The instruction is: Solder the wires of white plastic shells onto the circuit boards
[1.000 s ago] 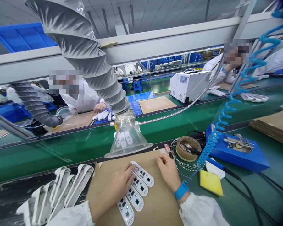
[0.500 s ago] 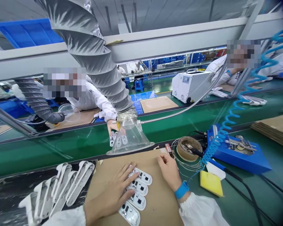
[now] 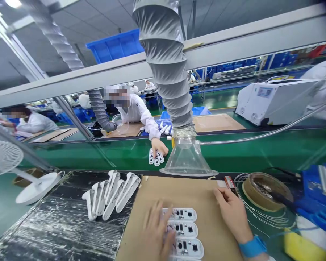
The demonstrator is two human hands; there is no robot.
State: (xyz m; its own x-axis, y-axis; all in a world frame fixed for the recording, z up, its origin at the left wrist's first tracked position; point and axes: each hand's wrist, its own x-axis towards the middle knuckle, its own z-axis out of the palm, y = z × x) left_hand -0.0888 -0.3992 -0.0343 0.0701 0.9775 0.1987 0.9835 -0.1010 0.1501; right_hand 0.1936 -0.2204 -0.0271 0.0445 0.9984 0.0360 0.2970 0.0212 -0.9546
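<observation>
White circuit boards [image 3: 184, 248] lie rowed on cardboard [image 3: 179, 188], alignment nearly done, I judge, pale casings [image 3: 127, 195] untouched leftward; left hand [image 3: 157, 233] blurred, fingers spread over board ends; right hand [image 3: 233, 214] curled, hold unclear.

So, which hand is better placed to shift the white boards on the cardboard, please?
Probably the left hand: though blurred, it overlaps the left ends of the white boards. The right hand sits apart, at the right edge of the cardboard.

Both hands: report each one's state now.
Left hand: open, blurred, over the white circuit boards.
Right hand: loosely curled by the cardboard; cannot tell whether it holds anything.
</observation>
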